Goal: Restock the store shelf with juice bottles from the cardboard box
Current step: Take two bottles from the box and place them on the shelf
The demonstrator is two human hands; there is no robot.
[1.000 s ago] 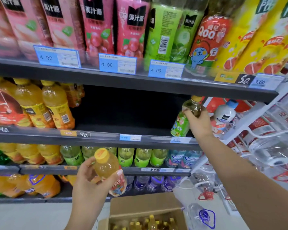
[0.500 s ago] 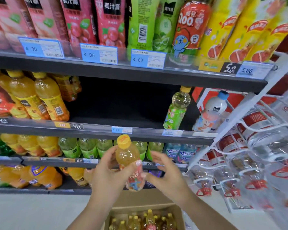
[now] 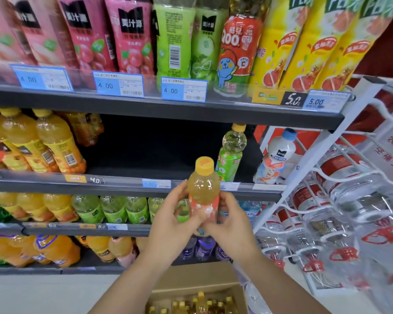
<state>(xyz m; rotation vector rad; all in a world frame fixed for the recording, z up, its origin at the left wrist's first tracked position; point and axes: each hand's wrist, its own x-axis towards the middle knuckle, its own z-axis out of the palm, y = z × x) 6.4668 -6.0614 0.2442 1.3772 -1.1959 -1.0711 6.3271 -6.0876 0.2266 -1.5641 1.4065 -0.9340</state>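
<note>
Fingers (image 3: 208,209) of both hands curled round one juice bottle (image 3: 203,191), left hand (image 3: 170,225) on its left side, right hand (image 3: 232,227) on its right and lower label. Bottle upright, yellow cap up, held in the air just in front of the middle shelf (image 3: 132,185) front edge, toward its right end. Green-label bottle (image 3: 230,155) stands on that shelf near the right end. Yellow juice bottles (image 3: 55,143) at the shelf's left end. Cardboard box (image 3: 197,298) below the arms, bottles inside.
</note>
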